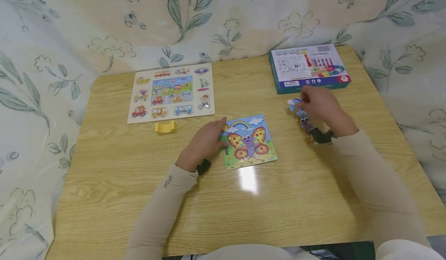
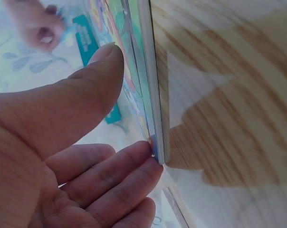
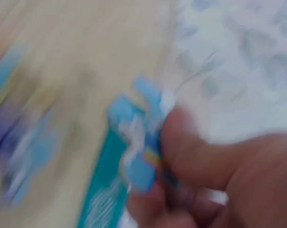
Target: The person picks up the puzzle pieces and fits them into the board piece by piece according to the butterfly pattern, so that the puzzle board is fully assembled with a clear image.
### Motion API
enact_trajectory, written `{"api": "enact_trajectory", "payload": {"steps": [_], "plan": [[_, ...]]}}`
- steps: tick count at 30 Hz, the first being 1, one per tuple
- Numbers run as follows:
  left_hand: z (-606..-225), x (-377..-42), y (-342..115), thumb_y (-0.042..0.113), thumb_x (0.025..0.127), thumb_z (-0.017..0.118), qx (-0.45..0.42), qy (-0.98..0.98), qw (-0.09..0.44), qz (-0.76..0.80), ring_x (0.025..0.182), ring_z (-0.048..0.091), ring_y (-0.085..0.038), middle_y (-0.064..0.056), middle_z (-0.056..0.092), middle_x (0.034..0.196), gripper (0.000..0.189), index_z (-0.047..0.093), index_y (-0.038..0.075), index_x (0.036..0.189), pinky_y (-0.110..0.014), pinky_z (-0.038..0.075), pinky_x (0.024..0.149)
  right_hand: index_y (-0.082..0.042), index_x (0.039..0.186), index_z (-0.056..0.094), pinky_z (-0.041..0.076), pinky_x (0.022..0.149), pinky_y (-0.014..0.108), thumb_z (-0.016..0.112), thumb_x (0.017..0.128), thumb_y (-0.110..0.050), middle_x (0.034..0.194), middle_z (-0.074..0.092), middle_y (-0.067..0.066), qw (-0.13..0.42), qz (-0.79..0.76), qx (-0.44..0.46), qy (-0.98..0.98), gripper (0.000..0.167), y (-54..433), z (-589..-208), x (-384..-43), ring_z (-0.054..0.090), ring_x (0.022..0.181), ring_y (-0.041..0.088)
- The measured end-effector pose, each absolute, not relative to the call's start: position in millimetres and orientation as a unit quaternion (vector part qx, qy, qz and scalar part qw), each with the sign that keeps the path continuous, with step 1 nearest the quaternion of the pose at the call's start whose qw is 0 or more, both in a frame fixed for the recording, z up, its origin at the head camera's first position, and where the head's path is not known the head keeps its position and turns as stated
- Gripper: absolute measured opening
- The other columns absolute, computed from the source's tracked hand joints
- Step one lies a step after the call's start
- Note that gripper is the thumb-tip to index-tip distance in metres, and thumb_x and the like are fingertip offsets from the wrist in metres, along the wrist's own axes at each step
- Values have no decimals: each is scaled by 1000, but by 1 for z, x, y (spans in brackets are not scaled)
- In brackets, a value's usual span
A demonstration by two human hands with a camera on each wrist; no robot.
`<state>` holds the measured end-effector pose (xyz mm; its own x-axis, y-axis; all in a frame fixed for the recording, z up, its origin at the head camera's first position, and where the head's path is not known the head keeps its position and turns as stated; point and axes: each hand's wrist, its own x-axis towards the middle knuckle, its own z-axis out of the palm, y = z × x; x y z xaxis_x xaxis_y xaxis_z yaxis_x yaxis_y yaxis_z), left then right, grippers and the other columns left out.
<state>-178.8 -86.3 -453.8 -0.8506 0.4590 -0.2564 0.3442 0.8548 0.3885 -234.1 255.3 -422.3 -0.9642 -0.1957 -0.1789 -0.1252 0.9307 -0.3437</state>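
Observation:
My left hand is at the left side of a square butterfly puzzle board lying on the table. In the left wrist view, straight fingertips meet the board's edge at a corner, and the thumb extends across its side. To the right, my right hand pinches blue-and-white jigsaw pieces between thumb and fingers; this view is blurred, and how many pieces are held I cannot tell. Several loose jigsaw pieces, purple, blue and yellow, lie on the table just below that hand.
Behind my right hand stands a flat box with a teal side. A wooden vehicle puzzle lies at the back left, with a small yellow block in front of it. A floral cloth hangs along the table's back edge.

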Motion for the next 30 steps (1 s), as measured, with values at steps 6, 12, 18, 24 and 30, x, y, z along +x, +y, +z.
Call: {"api": "enact_trajectory", "payload": {"steps": [6,12,18,24,30], "plan": [[-452,-179,-88,31,88,70,210,948,171,166,138,39,-30,-13,42,149,82,24,6,152,-40,32,116,-11,86,53,38,62,30,68,90,-19,78,55,3,123,-247,-266,924,17,181,-423,-231,48,70,18],[-452,-179,-88,32,88,70,212,946,170,175,137,40,-29,-13,43,148,81,26,6,152,-40,33,116,-14,86,59,41,63,29,72,86,-26,78,60,1,158,-248,-299,908,17,134,-442,-236,50,68,17],[-453,-180,-87,33,88,69,214,946,171,172,138,39,-31,-13,43,148,82,26,6,152,-40,30,118,-12,86,65,44,64,30,74,85,-29,77,62,2,154,-212,-274,925,18,120,-451,-240,52,69,18],[-454,-181,-87,33,89,69,215,947,170,165,138,39,-30,-13,43,149,82,25,6,152,-40,29,118,-10,97,66,51,71,34,76,83,-33,87,66,5,160,-187,-244,938,29,115,-452,-240,57,76,20],[-454,-181,-86,33,89,68,217,947,170,164,138,40,-30,-13,43,148,81,25,6,152,-40,31,117,-9,105,63,50,65,34,76,81,-39,87,65,6,149,-158,-224,950,41,113,-450,-239,57,74,21]]}}
